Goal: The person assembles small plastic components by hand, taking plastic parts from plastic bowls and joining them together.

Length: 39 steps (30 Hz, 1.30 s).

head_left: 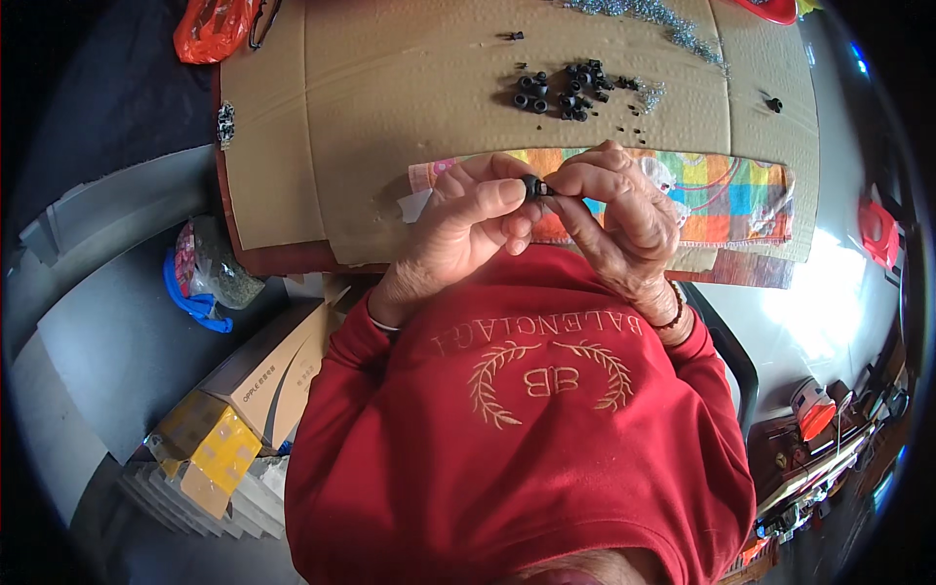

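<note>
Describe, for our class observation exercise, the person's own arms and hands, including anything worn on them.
Both arms have long red sleeves. The left hand is ungloved, with a thin pale band at its wrist; the right hand, also ungloved, has a reddish-brown beaded bracelet.

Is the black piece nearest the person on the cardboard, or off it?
Off the cardboard: the left hand holds the black piece; the right hand pinches at its right end.

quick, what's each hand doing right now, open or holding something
Left hand: closed, holding a small black part.
Right hand: closed, pinching at that part's right end; any separate piece there cannot be told.
</note>
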Available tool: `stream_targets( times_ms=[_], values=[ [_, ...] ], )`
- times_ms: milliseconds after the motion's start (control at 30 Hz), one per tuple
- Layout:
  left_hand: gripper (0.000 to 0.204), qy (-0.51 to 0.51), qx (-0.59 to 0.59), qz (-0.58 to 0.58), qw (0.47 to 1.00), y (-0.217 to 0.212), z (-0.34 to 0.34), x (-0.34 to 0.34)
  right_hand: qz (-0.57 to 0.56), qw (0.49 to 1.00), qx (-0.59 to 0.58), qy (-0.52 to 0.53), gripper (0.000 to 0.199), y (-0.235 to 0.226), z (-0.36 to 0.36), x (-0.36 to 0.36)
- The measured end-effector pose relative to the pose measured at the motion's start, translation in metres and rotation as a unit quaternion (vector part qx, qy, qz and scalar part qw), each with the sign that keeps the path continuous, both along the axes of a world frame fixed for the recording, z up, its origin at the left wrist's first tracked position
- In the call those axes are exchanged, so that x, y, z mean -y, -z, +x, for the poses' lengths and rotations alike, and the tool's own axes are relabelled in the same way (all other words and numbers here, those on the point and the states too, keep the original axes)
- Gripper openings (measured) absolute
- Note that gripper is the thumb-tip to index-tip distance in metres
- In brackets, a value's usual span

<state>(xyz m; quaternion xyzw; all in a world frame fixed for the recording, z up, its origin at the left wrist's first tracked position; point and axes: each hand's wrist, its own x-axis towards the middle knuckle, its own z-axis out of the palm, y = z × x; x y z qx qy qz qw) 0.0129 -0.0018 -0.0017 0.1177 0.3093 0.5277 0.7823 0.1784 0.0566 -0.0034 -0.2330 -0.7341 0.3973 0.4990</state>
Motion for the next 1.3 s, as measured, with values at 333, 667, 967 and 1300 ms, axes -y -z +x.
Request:
stream_targets(
  times_ms=[333, 667, 967, 1300],
  values=[
    [0.024, 0.014, -0.075, -0.004, 0.997, 0.002, -0.014, 0.000, -0.355, 0.915, -0.033, -0.189, 0.014, 0.001, 0.002, -0.008],
    [0.023, 0.135, -0.126, 0.032, 0.982, 0.004, -0.028, -0.012, -0.290, 0.887, 0.053, -0.356, 0.025, -0.003, -0.001, -0.043],
    [0.014, 0.148, -0.147, -0.001, 0.978, -0.020, -0.014, 0.009, -0.169, 0.883, 0.033, -0.436, 0.018, -0.012, 0.008, -0.043],
    [0.011, 0.197, -0.153, -0.023, 0.968, -0.020, -0.017, 0.012, -0.168, 0.868, 0.050, -0.464, 0.018, -0.010, 0.004, -0.037]
  ],
)
